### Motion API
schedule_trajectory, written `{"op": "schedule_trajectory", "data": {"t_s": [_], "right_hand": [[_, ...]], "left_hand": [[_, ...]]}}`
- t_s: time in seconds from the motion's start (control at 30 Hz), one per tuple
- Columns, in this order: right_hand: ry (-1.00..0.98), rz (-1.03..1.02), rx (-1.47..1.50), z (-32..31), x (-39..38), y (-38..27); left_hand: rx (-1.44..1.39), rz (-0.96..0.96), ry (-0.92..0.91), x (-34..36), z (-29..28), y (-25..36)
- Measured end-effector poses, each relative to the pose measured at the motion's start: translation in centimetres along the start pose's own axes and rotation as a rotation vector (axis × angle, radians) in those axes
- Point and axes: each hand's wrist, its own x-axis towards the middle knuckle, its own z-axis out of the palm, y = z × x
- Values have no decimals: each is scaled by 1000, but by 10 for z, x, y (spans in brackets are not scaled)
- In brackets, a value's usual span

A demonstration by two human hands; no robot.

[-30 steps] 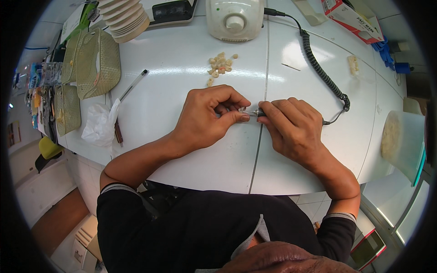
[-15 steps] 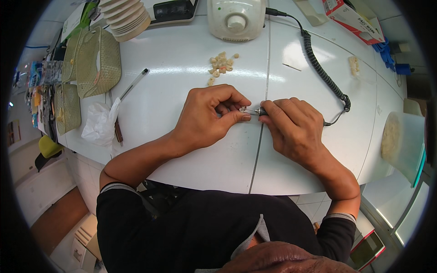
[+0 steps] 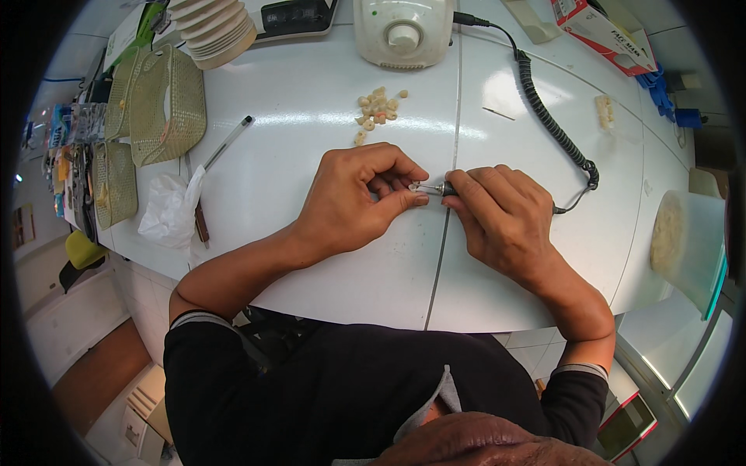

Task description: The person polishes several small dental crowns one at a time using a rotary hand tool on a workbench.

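My right hand [image 3: 501, 213] is closed around a rotary handpiece [image 3: 446, 189], gripped like a pen. Its thin metal bur points left, toward the fingertips of my left hand [image 3: 346, 194]. Those fingers pinch a tiny pale piece [image 3: 414, 186], apparently a dental crown, mostly hidden by the fingertips. Bur tip and piece meet or nearly meet; I cannot tell which. Beyond my hands lies a small pile of tooth-like crowns [image 3: 378, 106]. From the handpiece a black coiled cord [image 3: 548, 109] runs to a cream control box [image 3: 404, 35] with a round knob.
On the left stand woven baskets [image 3: 167, 109], a pen [image 3: 229, 144] and a crumpled plastic bag [image 3: 169, 213]. A ribbed hose [image 3: 214, 35] hangs at the top left. Rightward are a thin bur [image 3: 498, 114], a row of teeth [image 3: 604, 113], a mask box [image 3: 606, 35] and a translucent tub [image 3: 688, 245].
Hardly anything differs. Both hands hold their place and grip, with the handpiece still against or near the small piece.
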Motion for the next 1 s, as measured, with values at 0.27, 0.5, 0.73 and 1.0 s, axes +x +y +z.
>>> {"op": "schedule_trajectory", "data": {"t_s": [0.27, 0.5, 0.73, 1.0], "right_hand": [[1, 3, 4, 0, 1, 0], [7, -1, 4, 1, 0, 1], [3, 1, 11, 0, -1, 0], [26, 11, 17, 2, -1, 0]], "left_hand": [[22, 2, -3, 0, -1, -1], [23, -6, 7, 0, 0, -1], [24, -23, -4, 0, -1, -1], [38, -17, -2, 0, -1, -1]]}}
